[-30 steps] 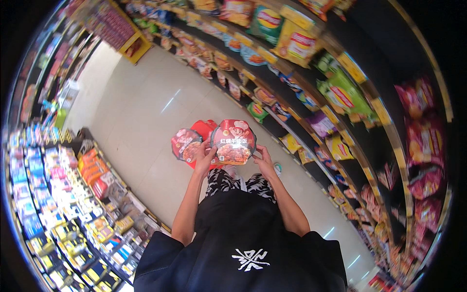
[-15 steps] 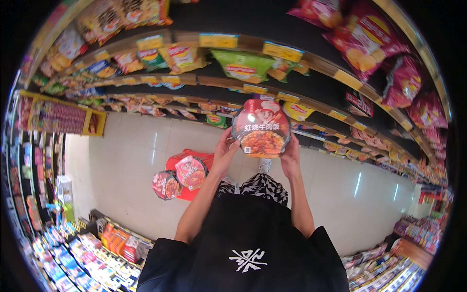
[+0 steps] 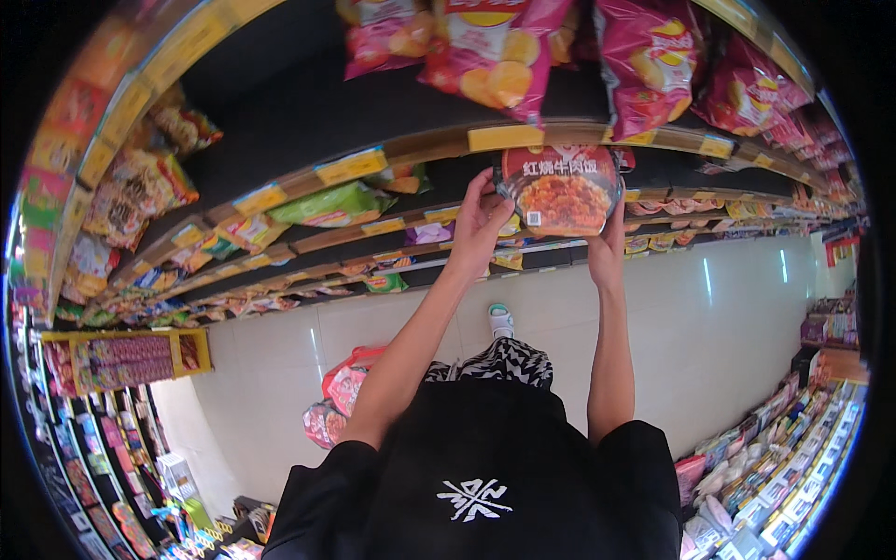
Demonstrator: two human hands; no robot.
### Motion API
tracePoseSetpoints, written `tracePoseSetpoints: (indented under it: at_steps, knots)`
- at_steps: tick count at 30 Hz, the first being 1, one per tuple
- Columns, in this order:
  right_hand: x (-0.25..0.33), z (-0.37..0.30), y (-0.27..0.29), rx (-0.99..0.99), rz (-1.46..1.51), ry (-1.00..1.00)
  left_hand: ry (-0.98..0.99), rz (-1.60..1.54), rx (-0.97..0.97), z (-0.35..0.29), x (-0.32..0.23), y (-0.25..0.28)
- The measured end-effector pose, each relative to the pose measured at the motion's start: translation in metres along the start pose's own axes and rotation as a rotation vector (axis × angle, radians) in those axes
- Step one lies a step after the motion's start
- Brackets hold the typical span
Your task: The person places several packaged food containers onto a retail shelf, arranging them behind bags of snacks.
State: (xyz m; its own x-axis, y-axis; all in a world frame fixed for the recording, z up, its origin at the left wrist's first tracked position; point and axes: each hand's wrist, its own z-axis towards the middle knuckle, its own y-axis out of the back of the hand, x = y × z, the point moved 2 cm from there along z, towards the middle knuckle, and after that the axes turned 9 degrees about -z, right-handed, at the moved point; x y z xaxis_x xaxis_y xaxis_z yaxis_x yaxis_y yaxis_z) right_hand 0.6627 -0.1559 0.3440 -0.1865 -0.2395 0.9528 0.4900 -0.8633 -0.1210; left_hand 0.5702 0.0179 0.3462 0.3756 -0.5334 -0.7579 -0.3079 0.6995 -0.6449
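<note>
With its far rim hidden by the shelf edge (image 3: 425,149), the food bowl (image 3: 563,201) is gripped at opposite sides by left hand (image 3: 480,224) and right hand (image 3: 608,250), apparently positioned but unreleased; two similar packs (image 3: 345,390) lie at the red container (image 3: 359,356).

Shop, shelves (image 3: 280,101) of bagged snacks (image 3: 653,79), rows of yellow price labels (image 3: 351,168)

One dark-rimmed meal bowl (image 3: 563,198), two packaged bowls (image 3: 323,425) at the left and one white shoe (image 3: 501,323) are counted.
</note>
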Motion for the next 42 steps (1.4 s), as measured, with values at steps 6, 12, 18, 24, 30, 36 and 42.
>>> tracePoseSetpoints:
  at_steps: [6,12,18,24,30,36,42]
  knots:
    - [0.002,0.055,0.041,-0.111,-0.109,0.049,0.001,0.121,0.085,0.062,0.029,-0.037]
    - [-0.056,0.087,0.075,-0.183,-0.286,0.081,0.257,-0.046,-0.053,0.126,0.085,-0.04]
    - [-0.064,0.097,0.095,-0.354,-0.494,0.123,0.35,-0.179,-0.029,0.147,0.124,-0.048]
    - [-0.045,0.105,0.135,-0.56,-0.55,0.119,0.254,-0.151,-0.082,0.156,0.172,-0.114]
    - [-0.041,0.118,0.179,-0.316,-0.417,0.02,0.249,0.22,0.081,0.183,0.232,-0.153]
    - [-0.045,0.151,0.24,-0.403,-0.892,0.181,0.383,0.749,0.29,0.194,0.217,-0.184]
    - [-0.083,0.166,0.269,-0.33,-0.688,0.005,0.468,0.87,0.513,0.193,0.195,-0.184]
